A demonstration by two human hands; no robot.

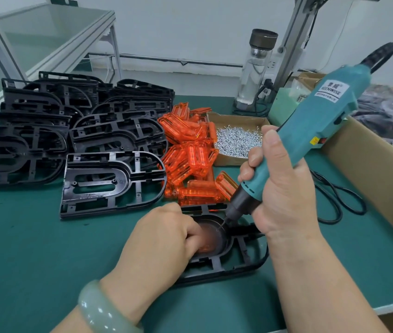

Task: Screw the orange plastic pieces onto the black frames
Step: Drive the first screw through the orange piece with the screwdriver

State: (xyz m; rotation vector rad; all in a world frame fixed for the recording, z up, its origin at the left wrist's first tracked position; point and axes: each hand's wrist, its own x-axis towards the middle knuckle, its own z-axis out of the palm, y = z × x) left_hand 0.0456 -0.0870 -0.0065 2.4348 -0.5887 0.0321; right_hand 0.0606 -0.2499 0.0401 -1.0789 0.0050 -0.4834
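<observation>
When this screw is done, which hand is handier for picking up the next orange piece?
Probably left. The right hand is wrapped round the screwdriver, while the left hand only steadies the orange piece in the frame, holds no tool, and lies close to the orange pile.

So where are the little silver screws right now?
In the head view the screws lie in a shallow cardboard box right of centre on the green table, just right of the orange pieces and behind the right hand gripping the screwdriver.
</observation>
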